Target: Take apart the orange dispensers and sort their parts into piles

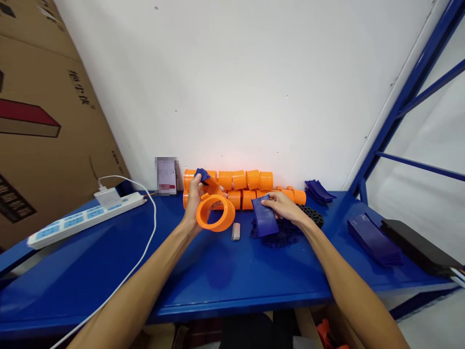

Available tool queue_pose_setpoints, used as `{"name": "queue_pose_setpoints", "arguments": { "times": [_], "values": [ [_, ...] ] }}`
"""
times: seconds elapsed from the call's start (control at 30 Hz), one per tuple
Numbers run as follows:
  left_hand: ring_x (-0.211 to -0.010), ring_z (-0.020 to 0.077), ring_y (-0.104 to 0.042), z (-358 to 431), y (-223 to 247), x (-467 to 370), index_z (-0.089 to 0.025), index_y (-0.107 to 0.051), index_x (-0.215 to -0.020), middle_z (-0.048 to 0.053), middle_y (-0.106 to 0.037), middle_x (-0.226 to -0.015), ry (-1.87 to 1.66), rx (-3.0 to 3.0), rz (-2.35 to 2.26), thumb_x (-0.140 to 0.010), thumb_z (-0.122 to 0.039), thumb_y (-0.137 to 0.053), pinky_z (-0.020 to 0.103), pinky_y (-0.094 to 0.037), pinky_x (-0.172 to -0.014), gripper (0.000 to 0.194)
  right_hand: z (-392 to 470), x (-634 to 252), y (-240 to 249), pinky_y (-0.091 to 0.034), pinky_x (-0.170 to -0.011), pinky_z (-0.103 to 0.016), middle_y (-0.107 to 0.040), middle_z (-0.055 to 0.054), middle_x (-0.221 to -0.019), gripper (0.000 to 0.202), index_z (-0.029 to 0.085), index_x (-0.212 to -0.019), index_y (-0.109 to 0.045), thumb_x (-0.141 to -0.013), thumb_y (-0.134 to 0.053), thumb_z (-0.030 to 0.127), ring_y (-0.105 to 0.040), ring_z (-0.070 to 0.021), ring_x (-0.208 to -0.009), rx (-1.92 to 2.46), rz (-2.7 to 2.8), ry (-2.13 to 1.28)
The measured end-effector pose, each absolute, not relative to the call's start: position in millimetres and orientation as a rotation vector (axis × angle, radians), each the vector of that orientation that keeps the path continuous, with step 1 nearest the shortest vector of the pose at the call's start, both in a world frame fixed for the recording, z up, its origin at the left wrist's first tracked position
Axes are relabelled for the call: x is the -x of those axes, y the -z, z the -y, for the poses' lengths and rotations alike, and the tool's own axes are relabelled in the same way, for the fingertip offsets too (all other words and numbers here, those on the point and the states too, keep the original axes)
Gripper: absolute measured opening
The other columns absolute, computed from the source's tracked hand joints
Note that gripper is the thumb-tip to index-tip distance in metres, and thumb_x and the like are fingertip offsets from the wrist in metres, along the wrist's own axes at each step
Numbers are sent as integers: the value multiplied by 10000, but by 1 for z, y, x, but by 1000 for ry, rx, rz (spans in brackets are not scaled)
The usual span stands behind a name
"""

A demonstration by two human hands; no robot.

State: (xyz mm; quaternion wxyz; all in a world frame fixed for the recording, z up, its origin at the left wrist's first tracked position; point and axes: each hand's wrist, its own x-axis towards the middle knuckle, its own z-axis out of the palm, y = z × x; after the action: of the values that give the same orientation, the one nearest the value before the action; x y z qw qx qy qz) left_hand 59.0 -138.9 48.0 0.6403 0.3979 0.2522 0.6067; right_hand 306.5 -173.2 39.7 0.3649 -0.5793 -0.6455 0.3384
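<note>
My left hand (192, 203) is closed around an orange plastic part with a round ring (230, 214) at its near end, lifted above the table. A small dark blue piece (202, 174) sits by the thumb of that hand; whether it is joined to the orange part I cannot tell. Between the fingers and thumb of my right hand (285, 206) is a thin, curved blue plastic panel (265, 222), tilted over a heap of dark blue pieces (281, 237). A small pale block (236, 231) lies on the table between the hands.
Orange cylinders (239, 179) are stacked in rows against the wall. Blue panels (318, 191) and more stacked panels (374, 240) lie right, beside a black box (417, 246). Left are a power strip (87, 218), a white cable (154, 218) and a phone-like screen (166, 175).
</note>
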Motion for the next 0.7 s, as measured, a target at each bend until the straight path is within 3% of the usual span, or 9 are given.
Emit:
{"name": "queue_pose_setpoints", "arguments": {
  "times": [0.1,0.17,0.27,0.37,0.47,0.6,0.7],
  "values": [
    [-568,198,-683,136,-46,-58,-205,-585,-807,36,-693,-663,-1385,-898,-563,-786,-602,-599,294,-557,-553,398,172,-305,-38,-285,-348,-170,-481,97,-448,34,172,-849,-583,-845,-616,180,-450,-81,-359,1492,1646,-834],
    [-579,205,-691,135,-45,-58,-201,-583,-826,40,-697,-669,-1384,-897,-555,-789,-603,-597,291,-552,-549,404,170,-306,-38,-291,-343,-176,-472,105,-436,96,171,-917,-596,-823,-618,166,-444,-90,-346,1497,1613,-801],
    [-583,219,-698,136,-46,-57,-194,-567,-861,40,-698,-672,-1375,-915,-557,-754,-621,-629,295,-545,-535,445,169,-307,-39,-298,-337,-179,-462,91,-453,69,176,-854,-598,-869,-567,236,-443,-88,-341,1469,1552,-750],
    [-591,223,-704,136,-46,-57,-187,-564,-862,39,-697,-668,-1367,-952,-567,-741,-622,-644,293,-547,-539,459,167,-311,-40,-295,-334,-181,-459,75,-477,184,179,-776,-589,-903,-510,285,-424,-77,-337,1430,1486,-745],
    [-595,215,-706,137,-47,-57,-183,-577,-841,39,-698,-668,-1353,-960,-558,-756,-618,-628,283,-548,-539,446,165,-321,-42,-276,-320,-191,-440,80,-448,180,184,-801,-592,-896,-545,329,-399,-85,-323,1415,1398,-738],
    [-653,222,-724,142,-51,-59,-182,-586,-822,33,-693,-672,-1377,-917,-578,-749,-601,-637,283,-564,-577,428,167,-349,-52,-289,-334,-189,-490,77,-501,214,197,-858,-586,-815,-685,382,-406,-79,-354,1267,1105,-671],
    [-693,239,-732,148,-56,-60,-176,-595,-815,35,-685,-648,-1380,-860,-628,-708,-581,-676,294,-578,-616,427,173,-382,-63,-391,-414,-190,-562,52,-612,254,201,-846,-565,-701,-761,270,-485,-81,-461,1082,847,-657]
  ]
}}
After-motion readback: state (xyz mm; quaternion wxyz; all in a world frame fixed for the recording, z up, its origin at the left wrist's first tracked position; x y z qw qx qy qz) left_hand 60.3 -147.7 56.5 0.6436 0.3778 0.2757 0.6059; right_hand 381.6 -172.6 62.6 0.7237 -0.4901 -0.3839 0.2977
